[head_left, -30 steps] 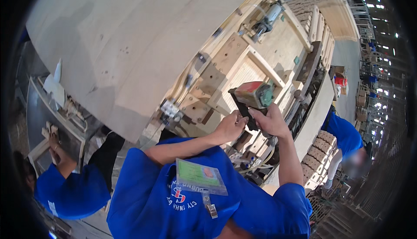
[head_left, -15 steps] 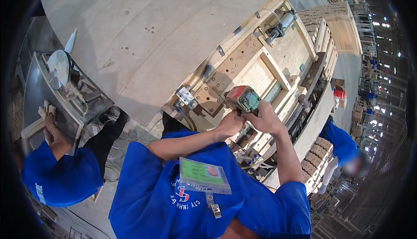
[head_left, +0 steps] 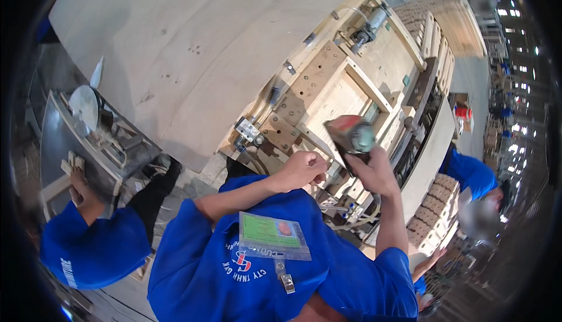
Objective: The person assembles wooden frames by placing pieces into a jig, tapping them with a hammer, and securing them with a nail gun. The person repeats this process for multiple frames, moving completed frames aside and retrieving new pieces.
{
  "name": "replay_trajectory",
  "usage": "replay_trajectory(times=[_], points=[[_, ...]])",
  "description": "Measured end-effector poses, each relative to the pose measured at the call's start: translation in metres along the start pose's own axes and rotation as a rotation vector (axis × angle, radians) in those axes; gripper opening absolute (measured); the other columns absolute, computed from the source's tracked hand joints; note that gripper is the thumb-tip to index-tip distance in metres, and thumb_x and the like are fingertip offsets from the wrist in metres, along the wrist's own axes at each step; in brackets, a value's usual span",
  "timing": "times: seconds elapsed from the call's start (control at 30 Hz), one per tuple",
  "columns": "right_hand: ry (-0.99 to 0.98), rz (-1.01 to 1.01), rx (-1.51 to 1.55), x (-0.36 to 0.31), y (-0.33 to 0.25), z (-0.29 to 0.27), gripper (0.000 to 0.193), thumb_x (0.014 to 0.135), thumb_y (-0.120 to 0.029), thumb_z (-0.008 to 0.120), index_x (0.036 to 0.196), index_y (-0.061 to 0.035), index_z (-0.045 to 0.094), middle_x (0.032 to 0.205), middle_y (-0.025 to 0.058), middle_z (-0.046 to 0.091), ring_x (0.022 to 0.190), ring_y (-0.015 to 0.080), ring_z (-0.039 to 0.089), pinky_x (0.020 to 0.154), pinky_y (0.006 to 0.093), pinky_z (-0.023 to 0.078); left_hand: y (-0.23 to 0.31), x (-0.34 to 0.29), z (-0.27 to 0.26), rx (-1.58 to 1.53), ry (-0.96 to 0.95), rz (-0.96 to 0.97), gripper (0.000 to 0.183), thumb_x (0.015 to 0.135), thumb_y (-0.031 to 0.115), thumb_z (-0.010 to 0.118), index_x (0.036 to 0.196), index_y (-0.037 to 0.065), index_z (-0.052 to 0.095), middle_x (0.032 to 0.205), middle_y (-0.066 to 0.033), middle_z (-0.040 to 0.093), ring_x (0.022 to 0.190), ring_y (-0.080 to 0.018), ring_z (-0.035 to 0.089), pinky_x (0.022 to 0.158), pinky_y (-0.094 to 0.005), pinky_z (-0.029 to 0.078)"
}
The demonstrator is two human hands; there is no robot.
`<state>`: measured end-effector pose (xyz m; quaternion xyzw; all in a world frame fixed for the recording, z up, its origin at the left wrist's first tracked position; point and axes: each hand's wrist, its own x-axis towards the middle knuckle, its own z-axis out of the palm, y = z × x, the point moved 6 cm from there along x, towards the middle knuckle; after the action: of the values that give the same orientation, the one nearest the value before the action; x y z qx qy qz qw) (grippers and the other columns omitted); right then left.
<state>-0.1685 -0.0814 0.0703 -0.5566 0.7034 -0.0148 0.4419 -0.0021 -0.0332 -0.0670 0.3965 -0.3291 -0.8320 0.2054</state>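
Observation:
My right hand [head_left: 373, 170] is wrapped round the grip of a pneumatic nail gun [head_left: 349, 132], which has a red and green head blurred by motion. The gun is raised above a pale wooden frame [head_left: 374, 93] in the workbench jig. To the left of the gun, and apart from it, is my left hand [head_left: 300, 171]. Its fingers are curled in, and what they hold, if anything, is hidden. Beyond my left hand, a metal clamp block [head_left: 248, 130] is fixed at the jig's near left corner. An air cylinder [head_left: 370, 28] lies at the jig's far end.
A co-worker in blue [head_left: 93, 240] handles wood at a dark machine table [head_left: 52, 152] on the left. Drilled wooden blocks [head_left: 434, 211] are stacked on the right, near another bent-over person [head_left: 471, 176]. Wooden slats [head_left: 448, 21] are piled at the far right.
My hands have separated: the right has moved right with the nail gun, the left slightly left and away from it. The person at the right has shifted, and another arm shows below the blocks.

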Motion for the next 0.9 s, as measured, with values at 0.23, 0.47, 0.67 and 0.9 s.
replay_trajectory(times=[0.23, 0.47, 0.67, 0.9], points=[[0.657, 0.094, 0.632, -0.173, 0.117, -0.085, 0.029, 0.102, -0.02, 0.07, 0.122, 0.0006, 0.071, 0.078, 0.0004, 0.064, 0.059, 0.0076, 0.054, 0.054, 0.0264, 0.042, 0.127, -0.104, -0.061, 0.69, 0.603, 0.823, 0.012, 0.1, 0.009, 0.074, 0.092, 0.001, 0.072, 0.078, -0.0092, 0.07, 0.069, -0.0141, 0.064, 0.064, -0.0305, 0.049], [1.088, 0.454, -0.373, -0.244, 0.336, -0.111, 0.043, 0.098, -0.021, 0.068, 0.135, 0.0004, 0.059, 0.115, 0.0267, 0.067, 0.11, 0.0543, 0.065, 0.093, 0.0585, 0.052, 0.069, -0.055, -0.119, 0.501, 0.586, 0.502, 0.018, 0.107, 0.013, 0.068, 0.094, 0.0, 0.067, 0.089, -0.0065, 0.072, 0.083, -0.0117, 0.066, 0.076, -0.0313, 0.053], [0.93, 0.784, -0.323, -0.237, 0.41, -0.062, 0.066, 0.098, -0.019, 0.07, 0.154, 0.0002, 0.041, 0.148, 0.0245, 0.051, 0.124, 0.0474, 0.062, 0.096, 0.0554, 0.055, 0.05, -0.074, -0.06, 0.771, 0.697, 0.668, 0.018, 0.105, 0.017, 0.069, 0.1, 0.0, 0.068, 0.092, -0.0116, 0.073, 0.089, -0.0218, 0.069, 0.084, -0.035, 0.055], [1.203, 0.585, -0.586, -0.251, 0.404, -0.021, 0.065, 0.097, -0.016, 0.074, 0.153, 0.0026, 0.048, 0.145, 0.0224, 0.057, 0.129, 0.0412, 0.061, 0.1, 0.0515, 0.054, 0.092, -0.071, 0.024, 1.512, 0.556, 0.964, 0.024, 0.098, 0.018, 0.076, 0.116, 0.003, 0.071, 0.109, -0.015, 0.073, 0.103, -0.0369, 0.068, 0.095, -0.0455, 0.052]])
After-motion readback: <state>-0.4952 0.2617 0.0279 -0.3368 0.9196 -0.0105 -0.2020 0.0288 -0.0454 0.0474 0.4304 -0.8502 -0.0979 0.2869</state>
